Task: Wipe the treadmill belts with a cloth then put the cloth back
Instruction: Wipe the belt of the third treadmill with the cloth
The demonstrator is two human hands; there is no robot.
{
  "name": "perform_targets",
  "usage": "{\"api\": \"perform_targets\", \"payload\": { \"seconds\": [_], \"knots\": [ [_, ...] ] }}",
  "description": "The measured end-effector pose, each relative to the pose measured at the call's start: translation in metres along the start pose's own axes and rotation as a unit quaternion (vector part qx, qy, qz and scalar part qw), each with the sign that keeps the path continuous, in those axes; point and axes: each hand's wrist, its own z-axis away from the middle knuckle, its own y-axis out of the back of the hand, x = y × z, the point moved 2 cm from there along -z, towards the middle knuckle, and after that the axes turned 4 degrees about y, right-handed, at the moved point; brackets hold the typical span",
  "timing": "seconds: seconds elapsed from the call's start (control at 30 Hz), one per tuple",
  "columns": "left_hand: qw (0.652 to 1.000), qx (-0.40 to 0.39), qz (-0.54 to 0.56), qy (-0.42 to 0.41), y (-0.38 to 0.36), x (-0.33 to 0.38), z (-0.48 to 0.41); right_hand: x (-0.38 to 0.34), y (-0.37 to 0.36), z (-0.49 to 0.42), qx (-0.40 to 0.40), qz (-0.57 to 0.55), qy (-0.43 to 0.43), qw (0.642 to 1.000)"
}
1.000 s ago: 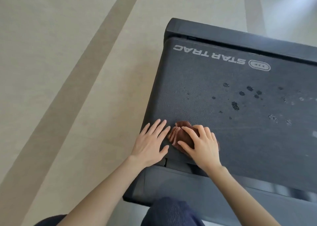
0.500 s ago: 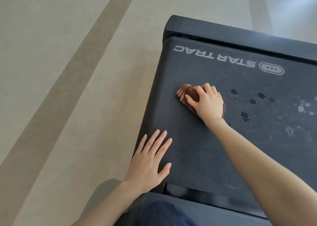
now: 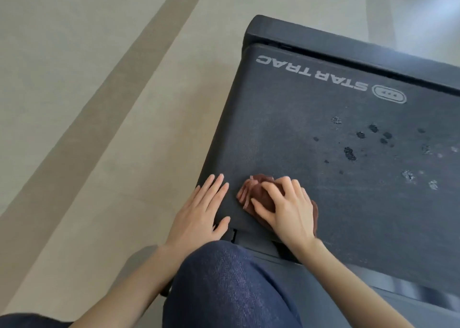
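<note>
- Beige floor [image 3: 87, 128] fills the left half of the view, and a darker stripe [image 3: 82, 128] crosses it diagonally from the near left to the far middle.
- Nearest to the camera is a knee in dark blue denim [image 3: 229, 288], low in the middle, between the two bare forearms.
- Just beyond the knee lies the near end of the treadmill, with a dark frame edge [image 3: 258, 240] under the belt.
- The left hand [image 3: 199, 215] lies flat and open on the near left corner of the treadmill belt [image 3: 348, 203]; the fingers are stretched and a little spread, and it holds nothing.
- The right hand [image 3: 286, 208] is just right of the left one, not touching it. It is curled over the brown cloth [image 3: 251, 193] and presses it on the belt, with the thumb on the near side and the other fingers over the top.
- The cloth is crumpled, at the near left part of the belt; it shows at the left of the fingers and a little at the right of the hand.
- Farther to the right, dark spots [image 3: 349, 153] and some pale marks [image 3: 408, 175] are scattered on the belt, well apart from the cloth.
- At the far end, the white words STAR TRAC [image 3: 311, 73] with an oval logo [image 3: 389, 96] are printed, upside down from this side.
- Behind them runs the black end cover [image 3: 323, 38] of the treadmill.
</note>
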Motion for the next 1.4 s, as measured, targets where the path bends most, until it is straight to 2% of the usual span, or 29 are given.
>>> {"api": "perform_targets", "payload": {
  "seconds": [0.17, 0.33, 0.4, 0.5, 0.6, 0.7, 0.9, 1.13, 1.27, 1.4],
  "knots": [
    [0.997, 0.029, 0.03, 0.068, -0.004, 0.006, 0.025, 0.002, -0.027, -0.089, -0.001, -0.016, 0.014, 1.0],
    [0.996, 0.023, 0.064, 0.05, -0.001, 0.005, 0.025, 0.003, -0.052, -0.164, -0.034, 0.002, -0.045, 0.998],
    [0.994, 0.037, 0.072, 0.075, 0.001, 0.002, 0.028, 0.001, -0.053, -0.168, -0.035, 0.005, -0.063, 0.997],
    [0.984, 0.081, 0.071, 0.145, 0.001, -0.004, 0.028, -0.013, -0.045, -0.146, -0.026, -0.021, -0.025, 0.999],
    [0.975, 0.102, 0.101, 0.171, 0.003, -0.006, 0.031, -0.035, -0.032, -0.099, -0.005, -0.058, 0.063, 0.996],
    [0.972, 0.123, 0.132, 0.152, 0.007, -0.006, 0.032, -0.053, -0.019, -0.056, -0.021, -0.081, 0.116, 0.99],
    [0.985, 0.098, 0.115, 0.081, 0.011, 0.004, 0.026, -0.035, 0.005, -0.002, -0.04, -0.086, 0.107, 0.99],
    [0.998, 0.036, 0.023, -0.04, 0.0, 0.036, -0.022, 0.058, 0.041, 0.077, 0.005, -0.021, 0.004, 1.0],
    [0.993, 0.017, -0.035, -0.113, -0.004, 0.054, -0.076, 0.077, 0.035, 0.062, 0.017, 0.0, 0.003, 1.0],
    [0.987, 0.011, -0.087, -0.132, -0.016, 0.075, -0.114, 0.104, 0.02, 0.022, 0.059, 0.024, -0.076, 0.995]
  ]
}}
